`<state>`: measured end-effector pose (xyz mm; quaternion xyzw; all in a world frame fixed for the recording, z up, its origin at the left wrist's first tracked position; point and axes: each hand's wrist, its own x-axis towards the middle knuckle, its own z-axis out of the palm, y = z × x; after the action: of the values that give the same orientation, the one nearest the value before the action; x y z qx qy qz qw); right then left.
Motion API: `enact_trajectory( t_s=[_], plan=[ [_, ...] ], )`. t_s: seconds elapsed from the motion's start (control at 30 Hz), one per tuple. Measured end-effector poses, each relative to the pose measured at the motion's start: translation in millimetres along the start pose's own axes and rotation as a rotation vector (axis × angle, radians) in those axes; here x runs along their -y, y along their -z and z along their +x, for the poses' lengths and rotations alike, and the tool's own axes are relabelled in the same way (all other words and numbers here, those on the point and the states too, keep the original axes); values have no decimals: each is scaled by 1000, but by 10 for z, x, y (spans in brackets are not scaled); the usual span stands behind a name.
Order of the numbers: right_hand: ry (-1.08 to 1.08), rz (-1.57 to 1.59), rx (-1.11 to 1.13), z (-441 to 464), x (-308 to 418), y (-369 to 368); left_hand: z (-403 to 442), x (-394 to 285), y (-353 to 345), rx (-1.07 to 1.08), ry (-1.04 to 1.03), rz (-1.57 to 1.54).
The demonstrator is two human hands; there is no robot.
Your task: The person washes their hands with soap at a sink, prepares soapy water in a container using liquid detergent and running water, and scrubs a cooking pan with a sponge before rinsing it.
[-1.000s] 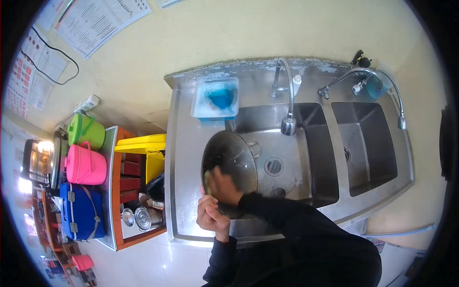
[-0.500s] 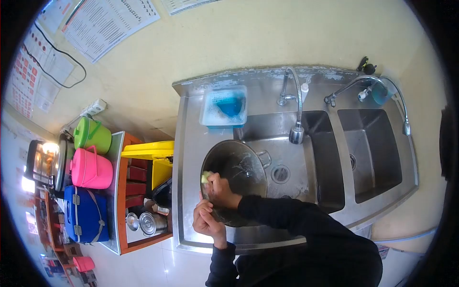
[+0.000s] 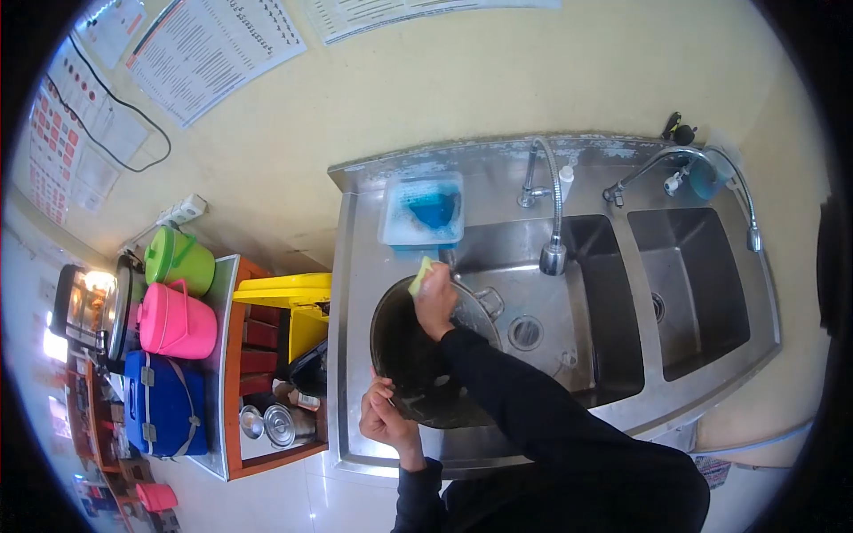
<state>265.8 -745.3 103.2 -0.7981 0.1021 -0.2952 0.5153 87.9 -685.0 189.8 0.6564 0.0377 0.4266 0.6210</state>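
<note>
R basin [image 3: 693, 311] free; pot [image 3: 410, 351] part-blocks L basin [image 3: 555, 306]

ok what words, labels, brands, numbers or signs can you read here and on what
Nothing reads clearly enough to quote.
Large wall sheet: lines of print, too small.
Top-edge sheet: lines of print, too small.
Red-patterned sheet at far left: too blurred.

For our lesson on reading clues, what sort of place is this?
Probably a kitchen's washing-up area: a two-basin metal sink, a tap with a long curved neck, and a tub of suds beside a large pot.
</note>
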Motion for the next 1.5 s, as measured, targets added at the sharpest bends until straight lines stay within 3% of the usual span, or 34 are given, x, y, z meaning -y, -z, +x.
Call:
enact_trajectory(
  t_s=[0.07, 0.1, 0.13, 0.2, 0.27, 0.3, 0.4, 0.47, 0.53, 0.6, 0.63, 0.67, 0.8, 0.83, 0.87, 0.93, 1.0, 1.1, 1.2, 1.27, 1.33, 1.43, 1.5],
  plan=[
    [84, 125, -5, -251, 20, -104, 4, -5, -27, 43, 54, -13],
    [67, 110, 122, -465, 60, -154, -4, -5, -60, 63, 83, -23],
    [265, 298, 167, -567, 302, 53, -3, -24, -62, 69, 88, -1],
    [559, 326, 179, -529, 205, 41, 39, -59, -65, 86, 91, 39],
    [386, -39, 162, -249, 17, 16, 21, -87, -57, 134, 44, 30],
    [179, 58, 89, -151, 67, 93, 30, -88, -63, 159, 13, 22],
    [-35, 226, 165, -363, 337, 108, -8, 6, -33, 133, 24, 1],
    [276, 344, 295, -814, 435, 260, 59, -7, -67, 30, 141, 4],
    [578, 498, 259, -833, 463, 404, 108, 13, -67, 14, 165, -24],
    [634, -8, 476, -562, 92, 322, 59, 41, 11, 95, 110, -76],
    [648, -85, 253, -459, -371, 68, 45, -40, 2, 93, 104, -68],
    [434, -279, 293, -309, -492, 169, 42, -66, -3, 112, 88, -56],
    [29, 52, -35, -257, -107, 197, -29, -41, -3, 122, 68, -12],
    [-201, 180, 206, -374, 20, 171, -38, -13, -12, 124, 69, -8],
    [-175, 197, 246, -512, 313, 214, -53, 1, -14, 107, 103, 11],
    [96, 520, 373, -739, 732, 605, -48, 28, -41, 70, 163, 35],
    [-23, 608, 627, -926, 600, 690, -24, 43, -27, 19, 187, 9],
    [276, 78, 875, -749, 102, 695, 3, -18, -93, -12, 147, -155],
    [734, -350, 822, -467, -606, 619, -7, -11, -8, 29, 142, -183],
    [824, -418, 727, -127, -656, 779, -17, -35, 46, 42, 105, -126],
    [599, -467, 646, -91, -617, 838, -44, -42, 54, 61, 74, -104],
    [259, -237, 428, -400, -485, 689, -44, -34, 15, 89, 42, -105],
    [246, 12, 545, -643, -475, 475, -32, -51, -25, 108, 52, -87]
  ],
)
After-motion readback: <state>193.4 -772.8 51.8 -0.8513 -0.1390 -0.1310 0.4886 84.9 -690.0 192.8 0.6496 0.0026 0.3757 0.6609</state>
